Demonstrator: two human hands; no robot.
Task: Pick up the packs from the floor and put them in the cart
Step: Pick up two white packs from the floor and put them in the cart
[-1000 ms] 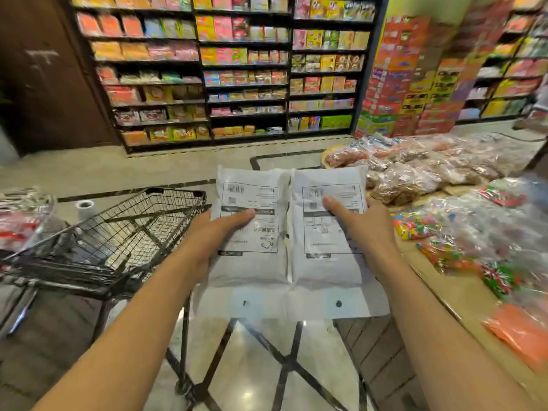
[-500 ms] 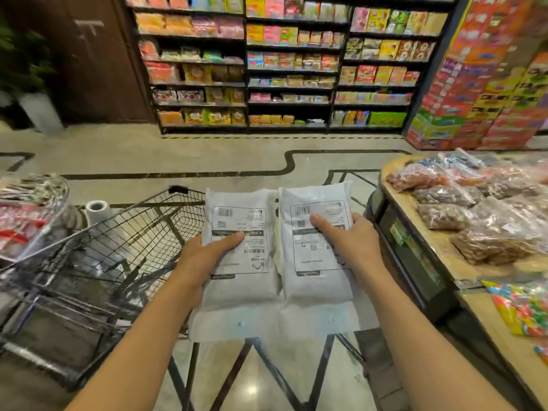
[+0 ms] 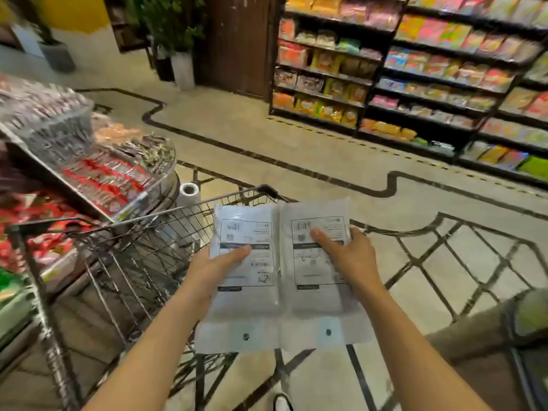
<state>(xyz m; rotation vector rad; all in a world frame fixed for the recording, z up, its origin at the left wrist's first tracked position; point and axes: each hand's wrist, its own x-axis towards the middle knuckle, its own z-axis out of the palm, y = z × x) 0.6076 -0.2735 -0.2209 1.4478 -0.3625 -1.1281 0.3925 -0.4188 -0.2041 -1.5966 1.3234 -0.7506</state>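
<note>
I hold two white plastic packs with printed labels side by side in front of me. My left hand (image 3: 212, 269) grips the left pack (image 3: 247, 304), thumb across its label. My right hand (image 3: 348, 258) grips the right pack (image 3: 321, 301) the same way. Both packs hang above the right rim of the black wire cart (image 3: 118, 250), which stands to my lower left. The cart's basket looks empty where I can see into it.
A display stand (image 3: 89, 173) with trays of wrapped snacks crowds the left, beside the cart. A white roll (image 3: 189, 192) stands behind the cart. Dark shelves (image 3: 415, 93) of goods line the far right. Tiled floor (image 3: 296, 149) stretches ahead.
My view has swung left: the snack table on the right has left the frame and the cart now sits nearer, right beside the packs. My grip on both packs is unchanged.
</note>
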